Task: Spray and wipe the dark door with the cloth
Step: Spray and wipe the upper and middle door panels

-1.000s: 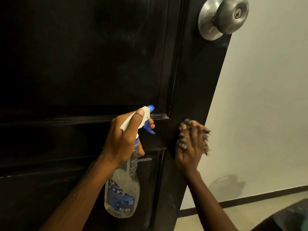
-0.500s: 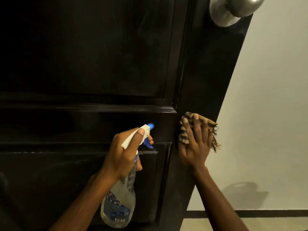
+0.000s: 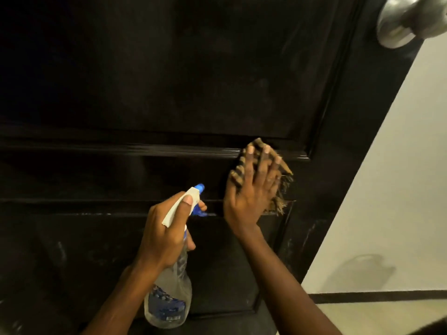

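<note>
The dark panelled door [image 3: 169, 81] fills most of the view. My left hand [image 3: 167, 228] grips the neck of a clear spray bottle [image 3: 169, 296] with a white and blue trigger head, its nozzle aimed at the door's middle rail. My right hand [image 3: 254, 189] lies flat with fingers spread, pressing a brown striped cloth [image 3: 281, 172] against the door where the rail meets the upper panel's lower right corner. Frayed cloth edges stick out to the right of my palm.
A silver round door knob [image 3: 406, 20] sits at the top right on the door's edge. A pale wall [image 3: 399, 189] with a dark baseboard [image 3: 377, 297] lies to the right, above a light floor.
My right hand slid the cloth leftward from the door's edge stile onto the middle rail. The view shifted so the knob moved to the far top right. The left hand kept hold of the bottle.
</note>
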